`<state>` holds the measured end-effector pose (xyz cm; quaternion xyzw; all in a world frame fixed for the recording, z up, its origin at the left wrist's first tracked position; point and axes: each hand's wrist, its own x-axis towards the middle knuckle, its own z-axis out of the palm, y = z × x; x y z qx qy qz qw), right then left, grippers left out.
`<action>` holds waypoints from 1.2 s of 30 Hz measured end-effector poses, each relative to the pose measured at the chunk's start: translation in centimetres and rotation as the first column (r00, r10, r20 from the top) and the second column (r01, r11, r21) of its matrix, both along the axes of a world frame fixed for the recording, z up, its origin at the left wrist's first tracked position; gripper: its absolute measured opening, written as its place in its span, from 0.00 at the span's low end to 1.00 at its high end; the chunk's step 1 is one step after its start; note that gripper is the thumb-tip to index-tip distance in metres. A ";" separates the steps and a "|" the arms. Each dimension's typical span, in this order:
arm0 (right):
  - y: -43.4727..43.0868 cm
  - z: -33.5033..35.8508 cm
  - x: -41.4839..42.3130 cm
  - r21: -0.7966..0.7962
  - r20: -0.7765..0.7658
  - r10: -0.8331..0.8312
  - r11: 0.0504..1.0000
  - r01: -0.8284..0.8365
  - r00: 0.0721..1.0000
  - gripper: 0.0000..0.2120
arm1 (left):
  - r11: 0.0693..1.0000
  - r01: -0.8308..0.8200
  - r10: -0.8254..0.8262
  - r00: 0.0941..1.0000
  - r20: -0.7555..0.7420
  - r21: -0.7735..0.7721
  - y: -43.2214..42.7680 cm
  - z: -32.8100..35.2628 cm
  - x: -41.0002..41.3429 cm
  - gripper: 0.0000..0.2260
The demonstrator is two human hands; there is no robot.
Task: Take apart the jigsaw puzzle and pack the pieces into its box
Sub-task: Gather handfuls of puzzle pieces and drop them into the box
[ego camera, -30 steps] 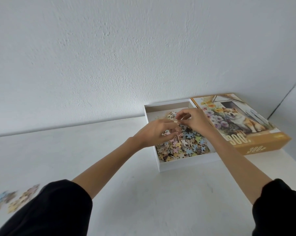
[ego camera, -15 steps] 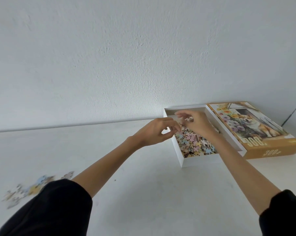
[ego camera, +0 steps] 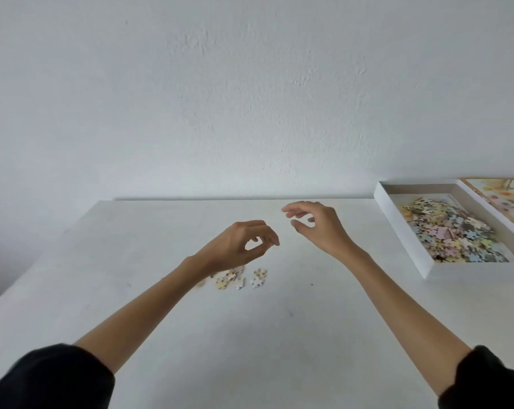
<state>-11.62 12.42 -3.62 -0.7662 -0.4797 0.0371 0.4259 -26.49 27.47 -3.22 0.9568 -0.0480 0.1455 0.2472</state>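
Note:
A small cluster of joined puzzle pieces (ego camera: pixel 240 278) lies on the white table (ego camera: pixel 279 335), partly hidden under my left wrist. My left hand (ego camera: pixel 241 246) hovers just above it, fingers curled with the tips near each other and nothing visible in them. My right hand (ego camera: pixel 317 222) floats to the right of the left hand, fingers apart and empty. The white box bottom (ego camera: pixel 403 231) sits at the right edge, holding a heap of several loose pastel pieces (ego camera: pixel 450 231).
The box lid (ego camera: pixel 503 202) with its printed picture lies beside the box at the far right, cut off by the frame. A white wall stands behind the table's far edge. The table's left edge runs diagonally at the left.
Both hands have left the box and moved left over the table to the small cluster of pieces. My view has swung left, so the box now sits at the right edge.

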 end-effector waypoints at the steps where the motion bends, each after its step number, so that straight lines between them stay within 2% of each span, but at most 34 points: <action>1: 0.9 -0.5 -1.2 -0.005 -0.002 0.014 1.000 -0.014 1.000 0.14 | 1.000 -0.021 0.021 1.000 -0.008 0.004 1.0 -0.3 -1.3 0.06; 6: 3.9 -3.9 -6.4 -0.046 -0.025 0.072 0.996 -0.073 0.997 0.13 | 0.990 -0.135 0.136 0.990 -0.035 0.029 5.5 -2.6 -7.1 0.08; 10: 5.3 -7.1 -9.4 -0.113 0.021 0.086 0.990 -0.083 0.996 0.14 | 0.970 -0.226 0.234 0.969 -0.086 0.088 8.6 -5.5 -10.5 0.20; 13: 6.0 -8.7 -10.4 -0.128 0.108 0.058 0.991 -0.043 0.993 0.17 | 0.959 -0.274 0.281 0.953 -0.111 0.076 10.0 -7.5 -11.9 0.30; 15: 6.2 -8.9 -10.5 -0.123 0.112 0.024 0.992 -0.010 0.993 0.17 | 0.957 -0.284 0.289 0.951 -0.111 0.060 10.3 -8.1 -12.2 0.30; 19: 6.3 -9.2 -10.2 -0.082 0.093 0.013 0.997 -0.006 0.996 0.14 | 0.963 -0.270 0.271 0.959 -0.077 0.018 10.1 -8.5 -12.0 0.23; 22: 6.4 -9.2 -10.1 -0.038 0.052 0.018 0.999 -0.016 0.998 0.12 | 0.963 -0.268 0.268 0.963 -0.039 -0.006 10.0 -8.6 -11.8 0.23; 26: 6.3 -8.4 -10.3 0.010 -0.079 0.039 0.999 -0.039 0.996 0.09 | 0.968 -0.248 0.248 0.969 0.004 -0.033 9.8 -8.5 -11.5 0.22; 31: 5.4 -6.9 -10.3 0.094 -0.310 0.070 0.995 -0.043 0.948 0.09 | 0.977 -0.212 0.212 0.976 0.057 -0.009 9.9 -8.7 -11.0 0.13; 33: 5.0 -6.1 -10.1 0.214 -0.465 0.072 0.976 0.032 0.882 0.07 | 0.979 -0.203 0.203 0.977 0.062 -0.008 9.9 -8.7 -10.8 0.12; 36: 4.3 -5.4 -9.3 0.347 -0.711 0.128 0.919 0.186 0.691 0.06 | 0.981 -0.193 0.194 0.978 0.076 -0.017 9.8 -8.5 -10.6 0.12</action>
